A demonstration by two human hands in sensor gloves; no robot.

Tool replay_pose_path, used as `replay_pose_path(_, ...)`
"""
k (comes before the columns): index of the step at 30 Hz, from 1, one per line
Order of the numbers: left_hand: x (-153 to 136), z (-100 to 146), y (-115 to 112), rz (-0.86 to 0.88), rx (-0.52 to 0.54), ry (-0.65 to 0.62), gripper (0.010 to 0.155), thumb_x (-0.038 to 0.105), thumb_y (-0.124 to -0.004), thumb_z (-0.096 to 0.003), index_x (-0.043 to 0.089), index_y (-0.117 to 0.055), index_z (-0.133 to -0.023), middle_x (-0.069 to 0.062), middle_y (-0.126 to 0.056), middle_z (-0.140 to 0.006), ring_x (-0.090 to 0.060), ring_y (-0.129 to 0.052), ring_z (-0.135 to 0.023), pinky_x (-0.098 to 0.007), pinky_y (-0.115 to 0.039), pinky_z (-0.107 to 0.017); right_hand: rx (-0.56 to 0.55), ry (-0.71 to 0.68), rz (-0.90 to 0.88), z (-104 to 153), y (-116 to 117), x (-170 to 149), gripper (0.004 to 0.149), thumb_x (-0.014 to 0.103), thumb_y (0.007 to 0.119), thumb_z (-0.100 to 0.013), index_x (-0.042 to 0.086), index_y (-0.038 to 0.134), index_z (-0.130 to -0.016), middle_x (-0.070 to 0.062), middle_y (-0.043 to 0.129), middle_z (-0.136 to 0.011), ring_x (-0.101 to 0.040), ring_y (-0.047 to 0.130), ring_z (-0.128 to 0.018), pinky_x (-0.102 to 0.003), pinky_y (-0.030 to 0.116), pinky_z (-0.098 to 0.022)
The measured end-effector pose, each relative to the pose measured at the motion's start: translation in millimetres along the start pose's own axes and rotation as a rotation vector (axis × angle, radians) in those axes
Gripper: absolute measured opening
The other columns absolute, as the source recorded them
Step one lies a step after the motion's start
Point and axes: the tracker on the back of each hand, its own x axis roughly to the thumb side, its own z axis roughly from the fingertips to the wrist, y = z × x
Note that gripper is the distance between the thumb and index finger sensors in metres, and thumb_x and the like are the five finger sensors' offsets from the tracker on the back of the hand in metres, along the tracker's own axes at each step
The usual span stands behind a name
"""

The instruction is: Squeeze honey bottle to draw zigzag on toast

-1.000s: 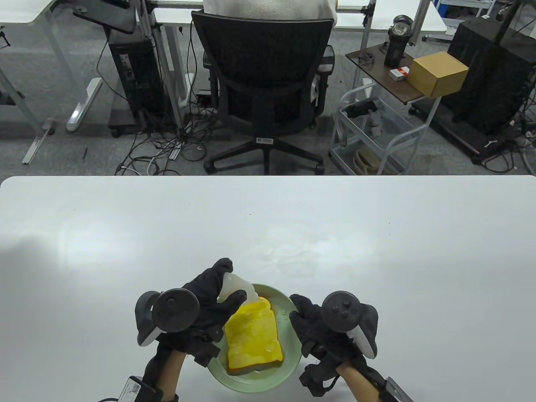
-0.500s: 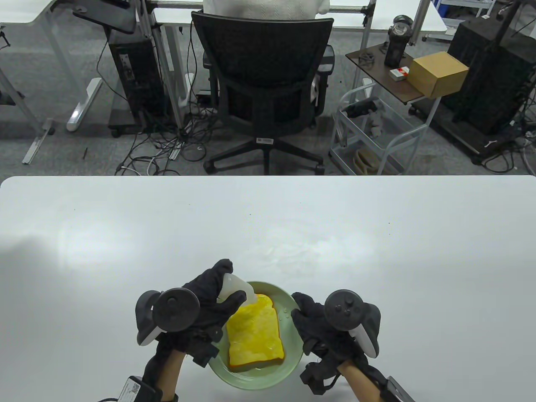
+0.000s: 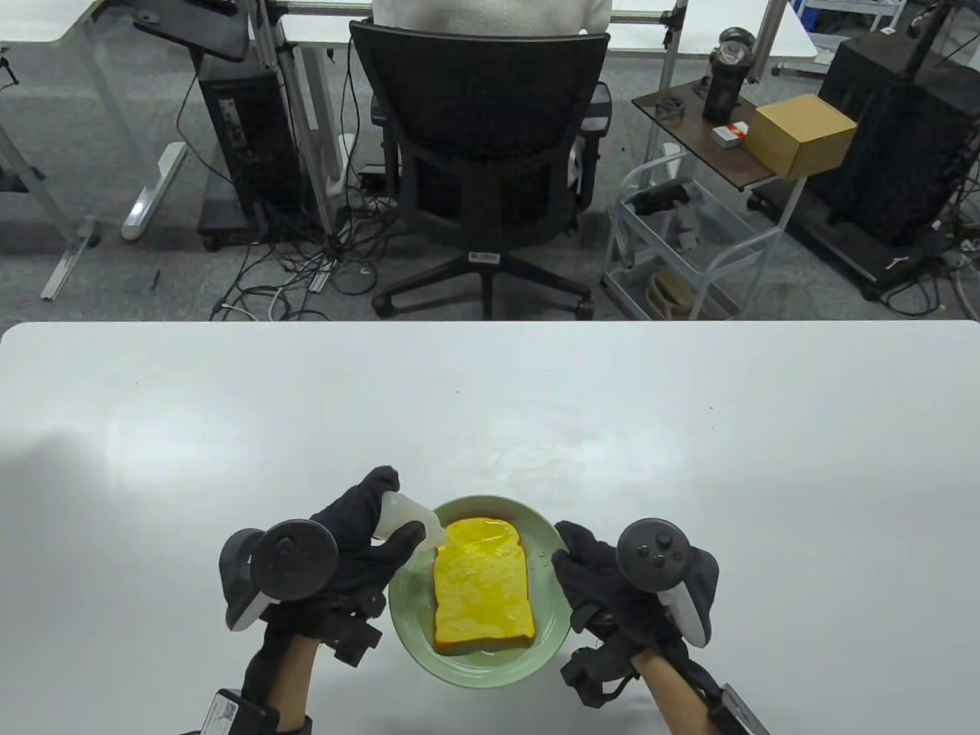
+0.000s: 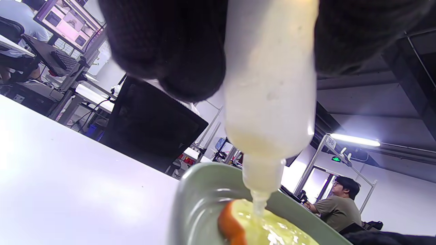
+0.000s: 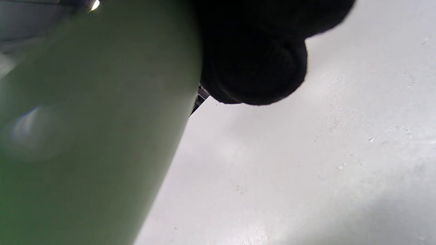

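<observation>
Since half a second ago the plate [image 3: 555, 612] and the toast [image 3: 482, 586] on it have turned, so the slice now lies nearly square to the worktop [image 3: 490, 413] edge with its rounded top pointing away, and both hands sit a little farther out to either side. The left hand [image 3: 337, 555] has shifted left with the honey bottle [image 3: 406, 521], whose nozzle now meets the toast at its far left corner instead of reaching over the slice. Beyond the worktop stand a black office chair [image 3: 482, 130], a wire cart [image 3: 681, 245] and a side table carrying a cardboard box [image 3: 800, 134]. The left hand grips the pale bottle between thumb and curled fingers, tipped nozzle-down; in the left wrist view the nozzle touches the glossy yellow surface just inside the crust. The right hand [image 3: 605, 589] rests with curled fingers against the plate's right rim, the green wall filling the left of the right wrist view beside a dark fingertip [image 5: 255, 64].
</observation>
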Motion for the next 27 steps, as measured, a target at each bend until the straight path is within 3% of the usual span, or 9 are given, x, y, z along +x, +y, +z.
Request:
replay_pose_path(16, 5.1, -0.9, -2.7, 0.004, -0.004, -0.020, 0.080, 0.059, -0.086, -0.0418, 0.011, -0.066, -0.103, -0.006, -0.086, -0.082, -0.023, -0.104, -0.056, -0.034, -0.095, -0.039, -0.007, -0.007, 0.010, 0.9, -0.1, 1.7, 0.051, 0.031, 0.076, -0.049, 0.010, 0.074, -0.094, -0.010, 0.101, -0.059, -0.027, 0.101, -0.036, -0.029, 0.087, -0.020)
replay_pose_path(17, 6.3, -1.1, -3.3, 0.006, -0.010, -0.023, 0.085, 0.070, -0.081, -0.0430, 0.011, -0.066, -0.103, -0.006, -0.086, -0.082, -0.023, -0.104, -0.056, -0.034, -0.095, -0.039, -0.005, -0.010, 0.013, 1.4, 0.5, 2.5, 0.050, 0.031, 0.076, -0.049, 0.010, 0.074, -0.094, -0.010, 0.101, -0.059, -0.027, 0.101, -0.036, -0.029, 0.087, -0.020)
replay_pose_path(24, 15.4, -2.1, -7.8, 0.025, -0.027, -0.055, 0.082, 0.064, -0.084, -0.0415, 0.012, -0.066, -0.102, -0.006, -0.086, -0.081, -0.023, -0.105, -0.055, -0.034, -0.095, -0.038, 0.005, -0.032, 0.027, 4.6, 4.9, 8.0, 0.050, 0.032, 0.076, -0.049, 0.010, 0.074, -0.094, -0.010, 0.101, -0.059, -0.027, 0.101, -0.036, -0.028, 0.087, -0.019)
replay_pose_path(25, 16.2, -2.1, -8.3, 0.032, -0.026, -0.058, 0.080, 0.057, -0.087, -0.0409, 0.011, -0.066, -0.103, -0.006, -0.086, -0.082, -0.023, -0.105, -0.056, -0.034, -0.095, -0.039, 0.008, -0.035, 0.026, 4.9, 5.5, 8.7, 0.050, 0.032, 0.076, -0.049, 0.010, 0.074, -0.094, -0.010, 0.102, -0.059, -0.027, 0.101, -0.036, -0.028, 0.087, -0.019)
replay_pose_path(27, 19.3, -2.5, -9.4, 0.030, -0.035, -0.067, 0.081, 0.060, -0.086, -0.0407, 0.011, -0.066, -0.103, -0.006, -0.086, -0.082, -0.023, -0.105, -0.056, -0.034, -0.095, -0.039, 0.012, -0.042, 0.030, 6.4, 7.1, 10.9, 0.050, 0.032, 0.076, -0.049, 0.010, 0.074, -0.094, -0.010, 0.102, -0.059, -0.027, 0.101, -0.036, -0.028, 0.087, -0.019)
